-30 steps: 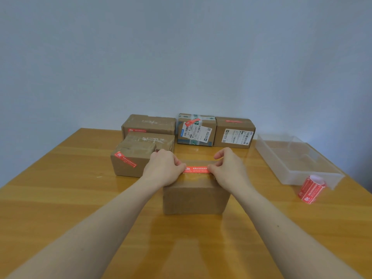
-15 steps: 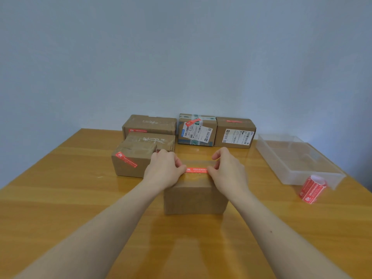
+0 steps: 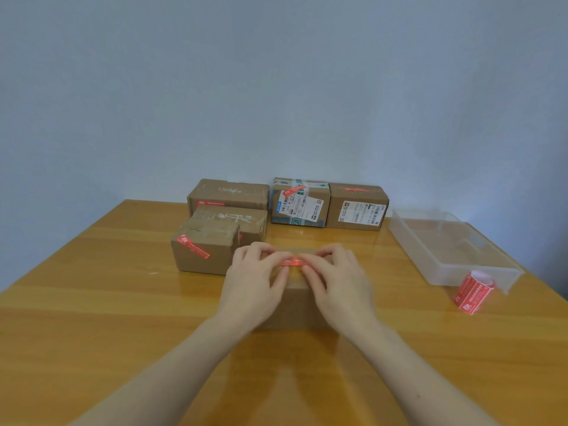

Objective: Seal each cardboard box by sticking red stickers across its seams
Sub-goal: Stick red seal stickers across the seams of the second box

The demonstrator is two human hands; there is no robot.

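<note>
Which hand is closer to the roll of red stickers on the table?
The right hand. It presses the sticker on the near box, with the roll farther to its right. The left hand is on the box's other side, farther away.

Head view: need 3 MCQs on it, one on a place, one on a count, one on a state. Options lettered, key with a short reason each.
1. Where is the roll of red stickers?
A. On the table, right of the hands, by the clear plastic tray
B. Inside the tray
C. On top of a box

2. How many cardboard boxes are on the table?
A. Three
B. Six
C. Nine

3. What are the hands doing?
A. Resting on the table
B. Lifting the tray
C. Pressing a red sticker onto the near box

Key: 1 A, it lies on bare wood at the tray's near corner. 2 B, five behind plus the near one. 3 C, left hand and right hand have fingertips on the sticker.
</note>
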